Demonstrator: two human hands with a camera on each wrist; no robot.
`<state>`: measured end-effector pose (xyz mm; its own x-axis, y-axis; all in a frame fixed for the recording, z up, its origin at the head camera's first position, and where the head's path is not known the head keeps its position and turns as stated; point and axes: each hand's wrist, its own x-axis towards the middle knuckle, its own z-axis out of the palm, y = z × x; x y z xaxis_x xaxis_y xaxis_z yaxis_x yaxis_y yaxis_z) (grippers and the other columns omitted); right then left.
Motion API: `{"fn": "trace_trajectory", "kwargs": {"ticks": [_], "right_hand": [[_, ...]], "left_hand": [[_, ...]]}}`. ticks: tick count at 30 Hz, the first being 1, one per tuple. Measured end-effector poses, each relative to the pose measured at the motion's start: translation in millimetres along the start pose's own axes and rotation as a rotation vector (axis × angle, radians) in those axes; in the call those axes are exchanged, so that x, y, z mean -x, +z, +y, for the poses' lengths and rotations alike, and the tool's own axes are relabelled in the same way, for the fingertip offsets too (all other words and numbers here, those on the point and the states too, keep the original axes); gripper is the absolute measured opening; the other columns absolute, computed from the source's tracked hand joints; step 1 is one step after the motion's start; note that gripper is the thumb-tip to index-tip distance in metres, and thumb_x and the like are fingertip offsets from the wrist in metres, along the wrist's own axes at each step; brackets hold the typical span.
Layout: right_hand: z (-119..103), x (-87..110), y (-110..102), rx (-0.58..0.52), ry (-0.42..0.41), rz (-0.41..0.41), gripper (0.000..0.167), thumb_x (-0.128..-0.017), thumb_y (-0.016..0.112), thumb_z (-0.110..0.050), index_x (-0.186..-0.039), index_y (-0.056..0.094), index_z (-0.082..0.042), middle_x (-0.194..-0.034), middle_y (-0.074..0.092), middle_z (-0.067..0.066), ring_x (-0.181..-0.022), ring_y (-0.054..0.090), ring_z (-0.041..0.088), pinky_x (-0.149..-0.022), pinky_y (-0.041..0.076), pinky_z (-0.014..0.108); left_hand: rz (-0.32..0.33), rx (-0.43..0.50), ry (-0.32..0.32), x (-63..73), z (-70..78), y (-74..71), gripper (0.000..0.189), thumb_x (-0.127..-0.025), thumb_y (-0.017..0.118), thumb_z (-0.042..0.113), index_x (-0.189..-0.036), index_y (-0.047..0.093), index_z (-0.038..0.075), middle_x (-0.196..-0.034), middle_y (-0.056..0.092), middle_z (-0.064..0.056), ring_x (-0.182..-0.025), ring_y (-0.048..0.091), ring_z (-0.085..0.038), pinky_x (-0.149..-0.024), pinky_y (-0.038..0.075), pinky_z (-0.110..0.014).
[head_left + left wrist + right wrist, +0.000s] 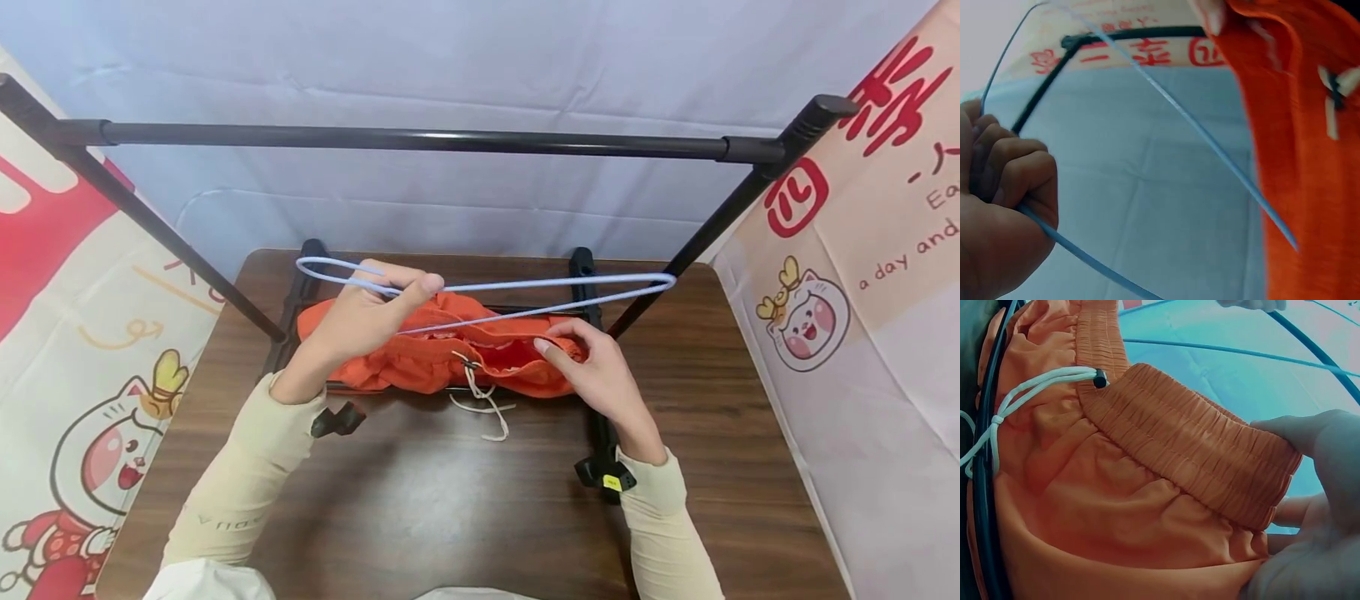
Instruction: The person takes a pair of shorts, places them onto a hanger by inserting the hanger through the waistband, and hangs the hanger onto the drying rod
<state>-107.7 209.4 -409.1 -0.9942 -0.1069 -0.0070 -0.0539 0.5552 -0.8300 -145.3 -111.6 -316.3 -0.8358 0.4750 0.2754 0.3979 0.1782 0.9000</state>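
Orange drawstring pants (405, 367) lie bunched across the rack's base, their elastic waistband (1172, 431) open toward the head camera. Leg length cannot be seen. A white drawstring (1054, 381) with a dark tip hangs from the front. My left hand (360, 317) grips a light blue wire hanger (555, 283) by its hook end; in the left wrist view, curled fingers wrap the wire. The hanger's long body extends right above the waistband, its lower wire passing close over the fabric. My right hand (603, 375) pinches the waistband's right end between thumb and fingers.
A black rack stands on the brown wooden table (435, 500), with a crossbar (412, 139) above and beyond both hands. Its slanted posts (720, 212) flank the work, and base feet (581, 262) sit under the pants. Pale and printed cloths hang around the table.
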Motion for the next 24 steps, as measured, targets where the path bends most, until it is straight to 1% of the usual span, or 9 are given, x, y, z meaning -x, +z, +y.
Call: {"fn": "trace_trajectory", "kwargs": {"ticks": [5,6,8,11,13,15,18,21,24], "right_hand": [[5,0.9,-5,-0.087,-0.067,0.051,0.028,-0.101,0.072,-0.029,-0.121,0.071,-0.009,-0.111,0.072,0.009,-0.094,0.062,0.016,-0.077,0.053,0.019],[6,1.2,-7,-0.104,-0.081,0.063,0.027,-0.101,0.072,-0.027,-0.121,0.071,-0.008,-0.109,0.071,0.008,-0.092,0.062,0.015,-0.076,0.053,0.019],[7,1.8,-12,-0.162,-0.087,0.080,0.026,-0.102,0.071,-0.023,-0.121,0.070,-0.006,-0.107,0.070,0.003,-0.090,0.063,0.011,-0.075,0.054,0.018],[8,4.3,-20,-0.186,-0.080,0.111,0.027,-0.102,0.071,-0.022,-0.123,0.071,-0.005,-0.106,0.069,-0.007,-0.088,0.065,0.006,-0.077,0.057,0.015],[7,5.8,-24,-0.202,-0.089,0.134,0.026,-0.102,0.071,-0.019,-0.123,0.072,-0.004,-0.106,0.069,-0.013,-0.089,0.067,0.005,-0.080,0.059,0.015],[5,8.1,-26,-0.194,-0.121,0.162,0.025,-0.101,0.071,-0.016,-0.123,0.074,-0.004,-0.106,0.068,-0.014,-0.089,0.067,0.006,-0.080,0.059,0.015],[0,11.6,-27,-0.211,-0.163,0.234,0.023,-0.100,0.071,-0.013,-0.121,0.077,-0.006,-0.105,0.070,-0.013,-0.088,0.066,0.008,-0.078,0.059,0.014],[-7,16.3,-29,-0.233,-0.170,0.311,0.021,-0.099,0.073,-0.014,-0.119,0.079,-0.007,-0.104,0.072,-0.014,-0.089,0.067,0.010,-0.080,0.059,0.013],[-12,19.5,-30,-0.260,-0.190,0.370,0.020,-0.098,0.074,-0.012,-0.116,0.080,-0.006,-0.105,0.074,-0.008,-0.093,0.069,0.011,-0.084,0.059,0.014]], "left_hand": [[-0.138,-0.209,-0.228,13.1,-12.3,-3.7,0.029,-0.103,0.065,0.045,-0.096,0.081,0.021,-0.057,0.026,0.005,-0.054,0.020,-0.011,-0.052,0.018,-0.026],[-0.162,-0.254,-0.277,15.9,-13.8,-3.7,0.031,-0.103,0.064,0.048,-0.100,0.081,0.023,-0.057,0.030,0.004,-0.054,0.024,-0.012,-0.053,0.023,-0.027],[-0.173,-0.330,-0.384,22.5,-15.6,-3.8,0.037,-0.100,0.063,0.059,-0.113,0.081,0.029,-0.063,0.051,0.007,-0.061,0.042,-0.009,-0.061,0.037,-0.025],[-0.154,-0.393,-0.490,32.3,-17.3,-3.8,0.047,-0.098,0.059,0.069,-0.125,0.077,0.035,-0.098,0.075,0.007,-0.096,0.065,-0.012,-0.089,0.053,-0.034],[-0.141,-0.431,-0.512,38.5,-18.4,-3.0,0.049,-0.098,0.058,0.070,-0.127,0.076,0.035,-0.124,0.075,0.006,-0.120,0.065,-0.016,-0.105,0.053,-0.042],[-0.144,-0.457,-0.509,44.6,-20.2,-0.5,0.047,-0.099,0.059,0.067,-0.125,0.077,0.032,-0.127,0.075,0.005,-0.126,0.063,-0.020,-0.110,0.049,-0.045],[-0.161,-0.496,-0.444,52.1,-24.7,5.9,0.037,-0.101,0.060,0.061,-0.106,0.081,0.030,-0.101,0.077,0.009,-0.109,0.064,-0.021,-0.103,0.048,-0.041],[-0.165,-0.526,-0.281,55.1,-32.2,10.3,0.039,-0.103,0.063,0.053,-0.076,0.070,0.026,-0.063,0.056,0.015,-0.074,0.052,-0.012,-0.077,0.044,-0.029],[-0.146,-0.547,-0.159,53.7,-36.0,10.4,0.047,-0.104,0.063,0.048,-0.066,0.059,0.022,-0.054,0.037,0.016,-0.056,0.038,-0.006,-0.061,0.037,-0.025]]}}
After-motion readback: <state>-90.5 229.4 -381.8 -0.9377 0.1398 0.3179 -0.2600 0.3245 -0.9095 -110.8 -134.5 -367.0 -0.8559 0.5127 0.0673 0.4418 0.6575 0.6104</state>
